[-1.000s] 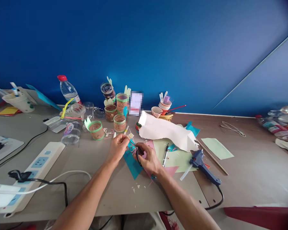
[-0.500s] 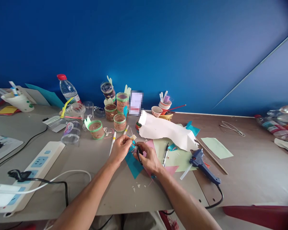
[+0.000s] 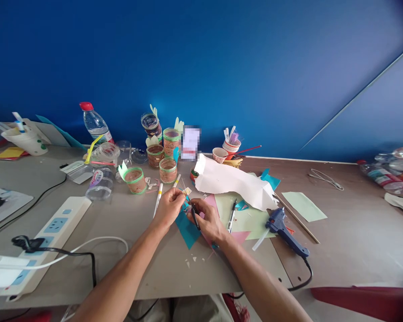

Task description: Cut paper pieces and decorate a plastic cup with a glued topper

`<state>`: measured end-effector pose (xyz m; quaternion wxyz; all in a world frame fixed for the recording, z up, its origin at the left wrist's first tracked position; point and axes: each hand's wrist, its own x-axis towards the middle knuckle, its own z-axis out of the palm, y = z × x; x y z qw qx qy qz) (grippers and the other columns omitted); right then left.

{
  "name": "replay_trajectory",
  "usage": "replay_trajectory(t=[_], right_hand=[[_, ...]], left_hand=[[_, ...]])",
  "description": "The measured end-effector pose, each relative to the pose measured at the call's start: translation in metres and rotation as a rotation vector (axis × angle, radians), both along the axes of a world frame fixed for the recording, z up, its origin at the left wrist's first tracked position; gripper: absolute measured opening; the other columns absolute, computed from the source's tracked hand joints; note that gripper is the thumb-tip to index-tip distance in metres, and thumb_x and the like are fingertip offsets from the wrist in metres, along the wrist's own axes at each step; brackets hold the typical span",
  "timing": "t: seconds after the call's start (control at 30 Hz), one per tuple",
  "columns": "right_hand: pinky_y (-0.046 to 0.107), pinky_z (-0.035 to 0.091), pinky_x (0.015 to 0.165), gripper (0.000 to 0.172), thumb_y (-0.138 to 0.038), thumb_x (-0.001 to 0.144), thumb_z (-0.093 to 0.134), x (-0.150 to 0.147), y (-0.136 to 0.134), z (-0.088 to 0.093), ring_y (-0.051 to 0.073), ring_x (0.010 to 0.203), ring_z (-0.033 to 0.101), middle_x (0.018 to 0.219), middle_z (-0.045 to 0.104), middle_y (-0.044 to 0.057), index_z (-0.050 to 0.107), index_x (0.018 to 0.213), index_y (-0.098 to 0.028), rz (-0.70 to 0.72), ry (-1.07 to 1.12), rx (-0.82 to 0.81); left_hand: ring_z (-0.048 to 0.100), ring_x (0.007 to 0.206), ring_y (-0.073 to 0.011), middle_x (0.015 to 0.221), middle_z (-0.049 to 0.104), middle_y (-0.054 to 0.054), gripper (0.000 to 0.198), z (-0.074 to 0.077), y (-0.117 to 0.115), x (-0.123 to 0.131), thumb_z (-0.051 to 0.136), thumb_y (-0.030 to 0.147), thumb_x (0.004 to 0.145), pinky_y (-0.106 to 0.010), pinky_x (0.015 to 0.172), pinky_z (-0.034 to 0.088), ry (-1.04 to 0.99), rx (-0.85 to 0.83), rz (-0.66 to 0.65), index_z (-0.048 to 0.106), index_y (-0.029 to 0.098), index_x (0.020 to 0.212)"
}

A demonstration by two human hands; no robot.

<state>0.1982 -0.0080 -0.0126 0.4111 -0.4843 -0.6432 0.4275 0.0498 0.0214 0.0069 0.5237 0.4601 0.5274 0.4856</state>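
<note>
My right hand (image 3: 206, 220) is closed round the black handles of a pair of scissors (image 3: 195, 218), whose thin blades point away toward the jars. Beside the blades, my left hand (image 3: 170, 205) is closed in a pinch on a small pale piece of paper (image 3: 187, 191), partly hidden by the fingers. Beneath both hands lie a blue paper sheet (image 3: 189, 235) and pink paper (image 3: 239, 237). Small paper scraps (image 3: 194, 259) are scattered nearer the table's front edge. A black-and-white pen (image 3: 232, 216) rests right of my right hand.
Decorated jars (image 3: 135, 180) with green rims stand behind my left hand. A glue gun (image 3: 285, 232) and a wooden stick (image 3: 298, 218) lie at right, near a crumpled white sheet (image 3: 233, 179). A power strip (image 3: 50, 241) with cables occupies the left; a plastic bottle (image 3: 96, 123) stands behind.
The scissor blades look closer together than before. Both hands keep nearly the same place, and the objects on the table have not moved.
</note>
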Motion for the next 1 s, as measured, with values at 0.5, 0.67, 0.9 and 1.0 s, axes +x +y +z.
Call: replay_trajectory(t=[0.5, 0.67, 0.9, 1.0], right_hand=[[0.023, 0.036, 0.051, 0.027, -0.023, 0.079, 0.060, -0.001, 0.001, -0.003, 0.010, 0.055, 0.044, 0.063, 0.052, -0.005, 0.065, 0.105, -0.019, 0.058, 0.124, -0.090], [0.023, 0.036, 0.050, 0.027, -0.020, 0.078, 0.058, -0.002, 0.001, 0.000, 0.009, 0.052, 0.044, 0.059, 0.051, -0.006, 0.065, 0.104, -0.018, 0.054, 0.119, -0.100], [0.025, 0.039, 0.051, 0.023, -0.023, 0.078, 0.060, 0.000, 0.000, 0.008, 0.009, 0.049, 0.046, 0.055, 0.054, -0.006, 0.066, 0.099, -0.018, 0.060, 0.089, -0.065], [0.025, 0.040, 0.051, 0.022, -0.024, 0.078, 0.061, 0.001, 0.001, 0.009, 0.010, 0.050, 0.047, 0.056, 0.054, -0.006, 0.066, 0.098, -0.019, 0.064, 0.093, -0.046]], left_hand=[[0.038, 0.041, -0.0069, 0.046, 0.042, 0.009, 0.016, 0.007, -0.001, -0.001, 0.062, 0.031, 0.065, -0.019, 0.041, 0.029, -0.003, -0.018, -0.003, 0.052, 0.019, 0.064], [0.038, 0.042, -0.0069, 0.046, 0.042, 0.008, 0.015, 0.008, 0.000, -0.001, 0.061, 0.031, 0.064, -0.019, 0.042, 0.030, 0.000, -0.024, -0.004, 0.052, 0.019, 0.064], [0.037, 0.041, -0.0068, 0.044, 0.040, 0.008, 0.017, 0.013, 0.000, -0.001, 0.061, 0.032, 0.062, -0.019, 0.042, 0.028, -0.007, -0.041, -0.006, 0.049, 0.019, 0.059], [0.036, 0.041, -0.0068, 0.044, 0.040, 0.008, 0.017, 0.015, 0.000, -0.001, 0.061, 0.032, 0.062, -0.019, 0.041, 0.028, -0.006, -0.046, -0.010, 0.050, 0.019, 0.060]])
